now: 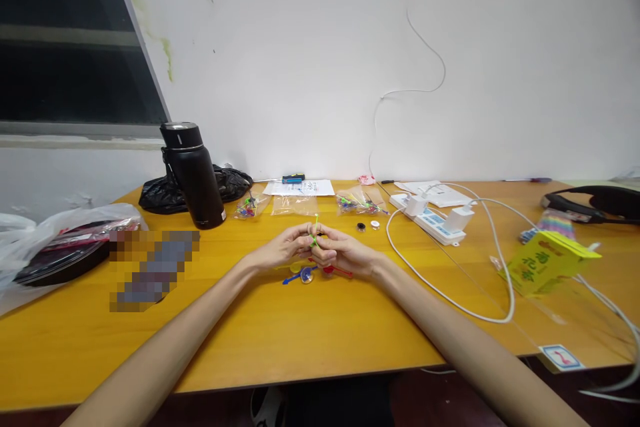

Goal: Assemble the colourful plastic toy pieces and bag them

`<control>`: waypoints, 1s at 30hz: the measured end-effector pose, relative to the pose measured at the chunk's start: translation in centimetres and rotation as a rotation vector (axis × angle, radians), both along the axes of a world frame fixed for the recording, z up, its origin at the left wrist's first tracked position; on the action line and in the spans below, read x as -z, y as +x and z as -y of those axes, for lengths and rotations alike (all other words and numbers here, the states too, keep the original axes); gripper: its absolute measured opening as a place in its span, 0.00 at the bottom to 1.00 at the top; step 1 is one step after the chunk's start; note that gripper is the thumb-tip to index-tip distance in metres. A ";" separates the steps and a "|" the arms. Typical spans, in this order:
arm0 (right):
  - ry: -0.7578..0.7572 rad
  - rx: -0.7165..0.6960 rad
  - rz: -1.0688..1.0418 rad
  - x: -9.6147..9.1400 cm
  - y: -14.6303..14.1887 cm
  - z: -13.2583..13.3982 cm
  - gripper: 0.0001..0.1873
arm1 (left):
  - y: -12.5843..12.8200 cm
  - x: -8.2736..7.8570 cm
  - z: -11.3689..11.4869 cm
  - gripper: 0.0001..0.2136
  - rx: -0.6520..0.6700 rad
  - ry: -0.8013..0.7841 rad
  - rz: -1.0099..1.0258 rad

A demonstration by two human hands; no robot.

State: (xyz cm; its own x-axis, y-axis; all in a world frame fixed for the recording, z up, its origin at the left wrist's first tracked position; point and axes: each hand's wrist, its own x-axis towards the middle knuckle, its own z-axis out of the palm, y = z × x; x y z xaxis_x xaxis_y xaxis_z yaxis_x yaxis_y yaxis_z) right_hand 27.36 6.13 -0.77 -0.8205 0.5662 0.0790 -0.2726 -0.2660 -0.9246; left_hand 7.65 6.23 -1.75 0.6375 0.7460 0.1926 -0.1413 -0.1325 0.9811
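My left hand (286, 245) and my right hand (340, 251) meet over the middle of the yellow table (300, 333), fingers pinched together on a thin green plastic stick (315, 230) that points upward between them. Just under the hands, on the tabletop, lie a blue stick piece (294, 276), a red piece (338, 271), a yellow piece (296, 267) and a small clear disc (307, 275). Both hands hover slightly above these loose parts.
A black flask (193, 175) and black bag (165, 195) stand back left. Clear bags of coloured parts (357, 201), papers (299, 187), a screwdriver (293, 179) lie behind. A power strip (434, 219) with white cables, yellow box (545, 260) and headset (600, 202) sit right.
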 end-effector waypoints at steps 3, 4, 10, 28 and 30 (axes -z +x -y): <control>-0.006 0.033 -0.011 -0.1 0.2 -0.1 0.13 | -0.1 -0.1 -0.1 0.20 0.007 -0.007 -0.002; -0.006 0.060 -0.019 -0.2 0.3 -0.2 0.13 | -0.1 -0.1 -0.1 0.21 0.013 -0.004 0.007; 0.073 0.282 -0.028 -1.2 1.1 -1.6 0.15 | 0.2 -0.8 -0.3 0.16 -0.053 0.021 0.057; 0.623 0.762 0.293 1.1 1.0 -3.3 0.17 | -1.3 -0.1 -2.5 0.19 -0.423 0.024 0.027; 0.665 0.832 0.327 0.9 1.5 -3.7 0.17 | -1.6 0.1 -2.8 0.19 -0.513 0.086 -0.017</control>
State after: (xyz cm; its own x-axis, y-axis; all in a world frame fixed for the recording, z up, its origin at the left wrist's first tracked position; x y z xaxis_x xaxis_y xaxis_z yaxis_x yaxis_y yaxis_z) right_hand 28.84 9.82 -1.70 -0.2415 0.8744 0.4209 0.1473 0.4617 -0.8747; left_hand 6.06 9.03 -1.87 0.1977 0.9452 0.2599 -0.0215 -0.2608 0.9651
